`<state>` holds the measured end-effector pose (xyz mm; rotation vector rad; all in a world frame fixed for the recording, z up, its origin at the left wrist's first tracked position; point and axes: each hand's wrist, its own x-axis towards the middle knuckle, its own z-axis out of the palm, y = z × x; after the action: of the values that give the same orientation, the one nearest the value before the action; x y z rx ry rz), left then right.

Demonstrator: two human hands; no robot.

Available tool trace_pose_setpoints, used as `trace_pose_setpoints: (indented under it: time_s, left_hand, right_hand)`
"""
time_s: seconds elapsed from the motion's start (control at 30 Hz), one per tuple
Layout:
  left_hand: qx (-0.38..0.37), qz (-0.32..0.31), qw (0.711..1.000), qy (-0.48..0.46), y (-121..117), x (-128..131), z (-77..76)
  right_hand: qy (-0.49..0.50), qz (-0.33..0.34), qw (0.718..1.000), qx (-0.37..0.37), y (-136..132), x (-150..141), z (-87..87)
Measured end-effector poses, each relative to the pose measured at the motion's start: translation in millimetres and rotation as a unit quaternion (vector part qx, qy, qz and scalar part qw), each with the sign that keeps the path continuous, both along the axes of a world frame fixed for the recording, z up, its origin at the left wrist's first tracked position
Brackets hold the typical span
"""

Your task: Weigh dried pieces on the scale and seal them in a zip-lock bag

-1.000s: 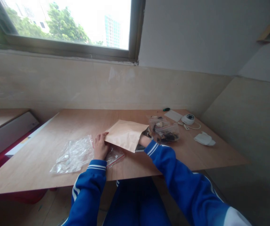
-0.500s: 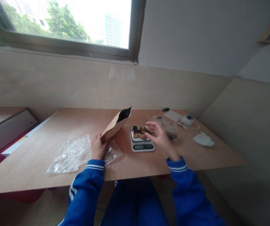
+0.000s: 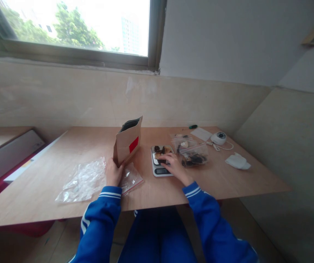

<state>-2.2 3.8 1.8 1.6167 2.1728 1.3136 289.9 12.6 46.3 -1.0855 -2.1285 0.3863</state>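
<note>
- The long, light-brown plywood table (image 3: 63, 146) is carrying everything in the scene, running from 9 o'clock to 3 o'clock beneath a tiled wall and a window.
- A crumpled clear plastic bag (image 3: 84, 179) is lying flat at 8 o'clock of the table's middle, with its red-edged mouth tucked under the pouch.
- The brown kraft-paper stand-up pouch with a red label (image 3: 127, 145) is standing upright near the table's centre, its dark-lined mouth gaping open at the top. It looks light, thin-walled and easily creased or tipped, so the low rear edge near the base seems the safest place to hold it.
- The left hand (image 3: 113, 173) is gripping the pouch at its lower rear corner, fingers curled closed around the paper.
- The right hand (image 3: 174, 166) is resting palm-down on the scale, fingers loosely bent over the pieces; whether it is pinching one cannot be told.
- A clear zip bag of dark dried pieces (image 3: 192, 153) is lying at 3 o'clock of the scale, just beside the right hand.
- The small white digital kitchen scale (image 3: 161, 164) is sitting at 3 o'clock of the pouch.
- The brown and black dried pieces (image 3: 161, 151) are lying heaped on its platform; they look light, brittle and irregular, best pinched gently.
</note>
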Motion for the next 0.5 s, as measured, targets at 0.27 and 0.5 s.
trace_pose_setpoints:
  time_s: [0.27, 0.5]
  left_hand:
    - [0.007, 0.023, 1.000, 0.019, 6, -5, -11.8]
    - [0.103, 0.057, 0.991, 0.063, 1, 0, -4.7]
  right_hand:
    - [0.111, -0.114, 0.986, 0.044, -49, 31, -18.3]
    - [0.243, -0.205, 0.946, -0.059, -66, 63, -53.0]
